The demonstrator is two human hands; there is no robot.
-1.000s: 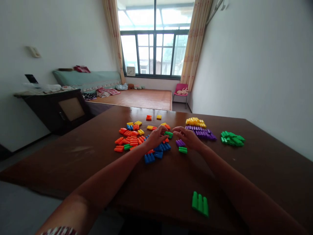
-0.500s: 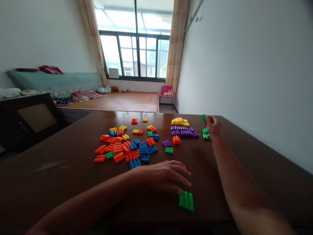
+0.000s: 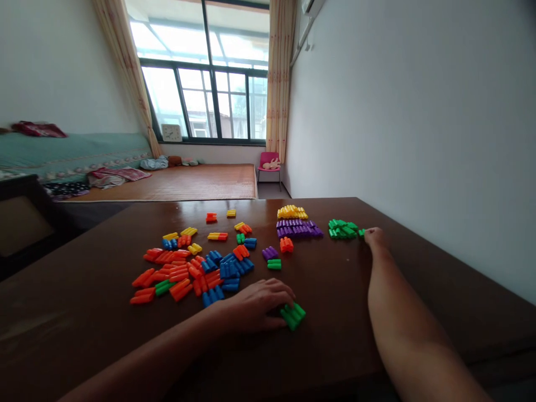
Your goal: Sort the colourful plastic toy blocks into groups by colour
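Green blocks (image 3: 295,317) are gripped at six o'clock by the left hand (image 3: 268,301) and at three by the right hand (image 3: 377,238).

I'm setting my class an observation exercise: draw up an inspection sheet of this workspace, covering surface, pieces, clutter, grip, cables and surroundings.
Surface: glossy dark brown table, with a small pale speck.
Pieces: yellow pile, purple pile and green pile on the right; orange pieces and blue pieces mixed together on the left, with some yellow and green.
Clutter: cloths on the bed.
Grip: left hand holds the edge of the near green piece; right hand touches a small green piece by the green pile, hold unclear.
Cables: nothing seen.
Surroundings: window, curtains, clock, pink chair.
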